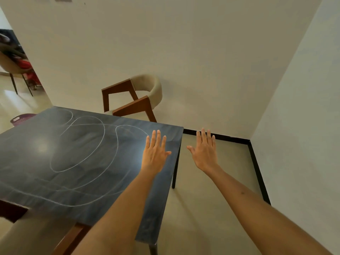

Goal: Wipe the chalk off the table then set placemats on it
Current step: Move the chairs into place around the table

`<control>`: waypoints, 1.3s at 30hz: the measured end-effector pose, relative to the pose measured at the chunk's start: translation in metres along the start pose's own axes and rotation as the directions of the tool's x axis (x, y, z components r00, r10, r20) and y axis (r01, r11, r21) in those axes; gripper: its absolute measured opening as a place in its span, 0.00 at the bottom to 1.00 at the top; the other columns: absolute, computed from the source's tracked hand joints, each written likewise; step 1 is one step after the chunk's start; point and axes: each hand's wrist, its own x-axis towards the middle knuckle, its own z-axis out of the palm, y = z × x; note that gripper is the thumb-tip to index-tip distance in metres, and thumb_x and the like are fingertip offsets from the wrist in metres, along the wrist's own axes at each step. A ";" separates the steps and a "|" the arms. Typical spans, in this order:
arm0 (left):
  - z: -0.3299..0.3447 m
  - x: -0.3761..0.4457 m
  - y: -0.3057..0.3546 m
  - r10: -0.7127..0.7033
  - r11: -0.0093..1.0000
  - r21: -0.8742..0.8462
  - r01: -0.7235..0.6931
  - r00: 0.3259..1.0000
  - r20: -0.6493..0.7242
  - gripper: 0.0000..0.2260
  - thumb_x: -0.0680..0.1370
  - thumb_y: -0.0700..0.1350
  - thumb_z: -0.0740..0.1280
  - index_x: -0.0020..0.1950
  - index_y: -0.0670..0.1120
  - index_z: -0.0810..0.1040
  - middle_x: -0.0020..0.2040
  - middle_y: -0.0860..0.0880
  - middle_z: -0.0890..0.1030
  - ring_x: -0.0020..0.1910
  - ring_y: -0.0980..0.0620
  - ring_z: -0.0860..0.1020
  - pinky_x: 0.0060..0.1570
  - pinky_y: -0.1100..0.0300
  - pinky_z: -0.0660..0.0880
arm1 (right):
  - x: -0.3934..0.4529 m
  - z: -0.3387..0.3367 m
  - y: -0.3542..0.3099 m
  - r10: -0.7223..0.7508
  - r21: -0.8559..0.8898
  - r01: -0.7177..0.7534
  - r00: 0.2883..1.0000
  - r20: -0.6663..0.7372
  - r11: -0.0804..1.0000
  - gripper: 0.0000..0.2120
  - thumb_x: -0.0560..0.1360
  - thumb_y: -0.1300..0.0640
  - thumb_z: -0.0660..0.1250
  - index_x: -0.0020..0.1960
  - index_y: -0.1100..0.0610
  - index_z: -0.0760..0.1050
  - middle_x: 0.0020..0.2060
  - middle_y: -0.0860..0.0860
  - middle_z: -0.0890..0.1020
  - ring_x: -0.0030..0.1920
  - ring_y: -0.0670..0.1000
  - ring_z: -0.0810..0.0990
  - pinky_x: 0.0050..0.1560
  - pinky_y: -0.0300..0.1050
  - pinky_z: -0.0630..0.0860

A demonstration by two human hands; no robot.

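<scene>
A dark slate-coloured table [33, 181] fills the left half of the head view. White chalk loops [104, 137] curl across its top from the far corner toward the near edge. My left hand [154, 151] is stretched out flat with fingers apart above the table's far right corner, holding nothing. My right hand [204, 150] is also flat and spread, past the table's right edge and above the floor, holding nothing. No cloth and no placemats are in view.
A wooden chair with a beige curved back [136, 98] stands against the wall beyond the table. Another chair's wooden frame [11, 210] sits at the near left corner. A purple basket [20, 118] lies on the floor far left. Walls meet in a corner at the right.
</scene>
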 end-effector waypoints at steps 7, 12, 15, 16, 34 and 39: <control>0.036 0.106 0.053 -0.053 0.998 0.016 0.053 0.999 0.000 0.30 0.82 0.59 0.48 0.78 0.43 0.45 0.78 0.38 0.44 0.77 0.39 0.41 0.75 0.44 0.44 | 0.096 0.033 0.070 -0.057 0.045 0.055 0.997 0.044 0.997 0.34 0.81 0.44 0.56 0.79 0.60 0.47 0.79 0.57 0.47 0.78 0.58 0.40 0.77 0.54 0.41; 0.045 0.187 0.085 -0.100 0.995 0.006 0.100 0.995 0.013 0.31 0.82 0.59 0.49 0.78 0.42 0.46 0.78 0.37 0.44 0.77 0.39 0.42 0.75 0.44 0.45 | 0.175 0.042 0.121 -0.075 0.043 0.072 0.995 0.066 0.996 0.34 0.81 0.44 0.56 0.78 0.61 0.47 0.79 0.57 0.47 0.78 0.59 0.41 0.77 0.55 0.41; 0.044 0.231 0.092 -0.127 0.992 -0.014 0.127 0.992 -0.001 0.30 0.82 0.58 0.49 0.78 0.43 0.46 0.78 0.38 0.45 0.77 0.40 0.42 0.75 0.44 0.46 | 0.220 0.043 0.142 -0.097 0.042 0.095 0.994 0.047 0.995 0.34 0.81 0.43 0.55 0.78 0.61 0.48 0.78 0.58 0.47 0.78 0.59 0.41 0.77 0.55 0.42; 0.044 0.244 0.093 -0.125 0.992 -0.009 0.125 0.992 -0.006 0.30 0.82 0.58 0.49 0.78 0.42 0.47 0.78 0.38 0.45 0.77 0.40 0.42 0.75 0.44 0.46 | 0.234 0.044 0.148 -0.098 0.045 0.096 0.994 0.046 0.994 0.34 0.81 0.43 0.55 0.78 0.61 0.48 0.78 0.58 0.48 0.78 0.59 0.42 0.77 0.55 0.42; 0.111 0.502 0.065 -0.359 0.933 0.037 0.359 0.933 -0.010 0.30 0.81 0.59 0.49 0.78 0.44 0.49 0.78 0.39 0.47 0.77 0.40 0.43 0.75 0.43 0.46 | 0.541 0.117 0.183 -0.350 0.114 0.338 0.930 0.114 0.934 0.34 0.82 0.43 0.54 0.79 0.60 0.47 0.79 0.58 0.47 0.78 0.59 0.42 0.77 0.55 0.43; 0.131 0.555 0.047 -0.447 0.893 0.065 0.446 0.895 -0.004 0.30 0.81 0.60 0.48 0.78 0.44 0.49 0.78 0.39 0.47 0.77 0.40 0.43 0.75 0.43 0.45 | 0.621 0.140 0.171 -0.453 0.127 0.440 0.885 0.108 0.889 0.34 0.82 0.43 0.54 0.79 0.60 0.46 0.78 0.58 0.47 0.78 0.59 0.43 0.77 0.55 0.43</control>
